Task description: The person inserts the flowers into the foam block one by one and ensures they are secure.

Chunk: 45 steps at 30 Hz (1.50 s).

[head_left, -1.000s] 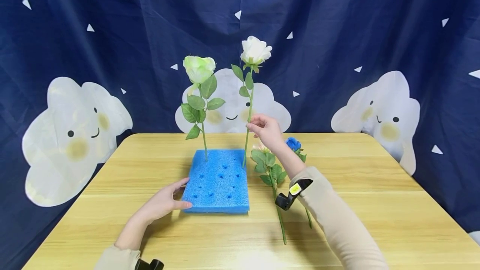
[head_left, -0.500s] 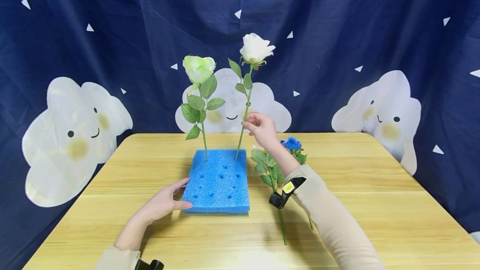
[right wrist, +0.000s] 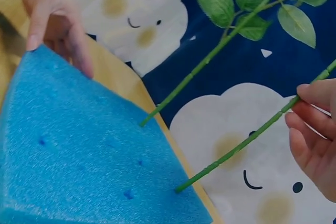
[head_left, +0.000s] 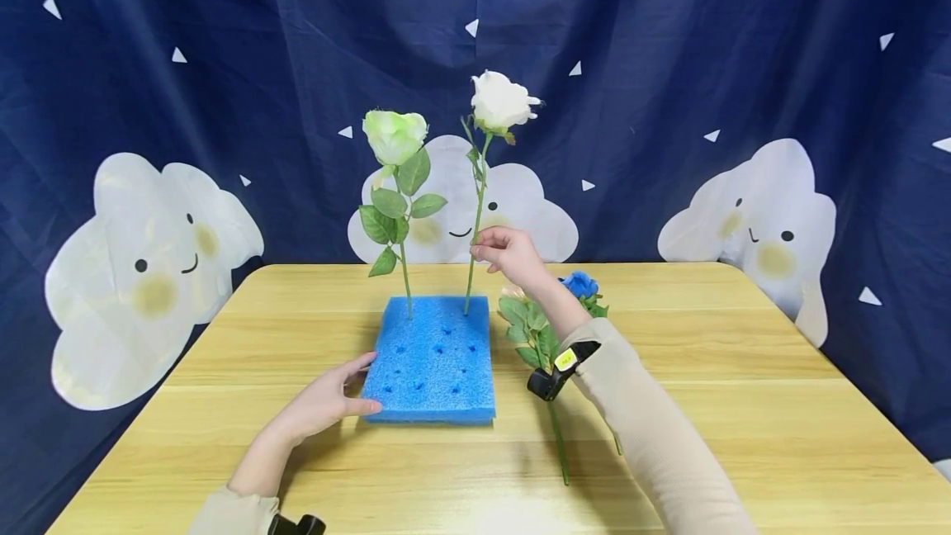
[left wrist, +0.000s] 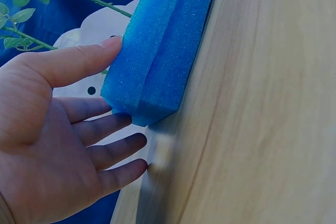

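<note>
Fingers loosely spread, the left hand [head_left: 323,403] rests at lower left, touching a rectangular blue foam block [head_left: 442,399] at lower centre. Above, a pale green-and-white rose [head_left: 395,137] stands in the foam! Upper centre, a full white rose [head_left: 501,101] leans slightly right, its slim green stem [head_left: 479,201] meeting the foam, pinched between the right hand's [head_left: 513,256] thumb and fingertips; centre right, a blue rose [head_left: 579,284] lies on the pale wooden table [head_left: 743,370].
</note>
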{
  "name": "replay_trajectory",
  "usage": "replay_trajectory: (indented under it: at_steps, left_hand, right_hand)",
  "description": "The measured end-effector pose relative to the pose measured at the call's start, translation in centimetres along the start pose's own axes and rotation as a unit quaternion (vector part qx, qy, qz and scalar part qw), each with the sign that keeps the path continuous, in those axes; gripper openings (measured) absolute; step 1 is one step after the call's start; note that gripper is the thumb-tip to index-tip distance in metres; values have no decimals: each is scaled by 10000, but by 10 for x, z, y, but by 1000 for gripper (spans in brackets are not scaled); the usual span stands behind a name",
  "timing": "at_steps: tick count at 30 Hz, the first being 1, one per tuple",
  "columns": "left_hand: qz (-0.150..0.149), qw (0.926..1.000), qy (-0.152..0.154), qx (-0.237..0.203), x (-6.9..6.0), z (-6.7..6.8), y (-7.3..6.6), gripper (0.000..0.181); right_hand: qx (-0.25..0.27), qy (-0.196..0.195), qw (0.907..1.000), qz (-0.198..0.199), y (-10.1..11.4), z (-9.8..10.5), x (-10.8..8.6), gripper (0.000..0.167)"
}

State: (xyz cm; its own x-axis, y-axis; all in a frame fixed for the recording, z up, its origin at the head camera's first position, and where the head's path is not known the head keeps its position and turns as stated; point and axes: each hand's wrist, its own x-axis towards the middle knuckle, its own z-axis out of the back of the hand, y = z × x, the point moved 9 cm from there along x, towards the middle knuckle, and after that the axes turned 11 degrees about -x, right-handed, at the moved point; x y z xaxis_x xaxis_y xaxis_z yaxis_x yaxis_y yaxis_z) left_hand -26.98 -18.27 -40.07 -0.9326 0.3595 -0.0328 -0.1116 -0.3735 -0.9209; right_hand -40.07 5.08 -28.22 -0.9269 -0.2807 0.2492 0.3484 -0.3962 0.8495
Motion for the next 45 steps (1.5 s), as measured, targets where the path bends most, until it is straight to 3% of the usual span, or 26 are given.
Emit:
replay_trajectory:
  at_steps: [5,9,21,31,45]
  left_hand:
    - [5,10000,5,-27,0,0,0,82]
    - [1,10000,12,-39,1,0,0,82]
    - [-50,10000,3,-39,2,1,-1,83]
    - [-25,10000,-13,-50,0,1,-1,82]
    - [-11,10000,17,-21,0,0,2,83]
  right_hand:
    - [432,232,9984,-283,-8,0,2,13]
    - [482,298,9977,-367,-11,2,3,11]
    - [-88,617,9980,57,-4,-1,4,23]
    - [-153,852,9961,196,-6,-12,4,22]
    - [-206,632,9975,256,-11,-16,3,22]
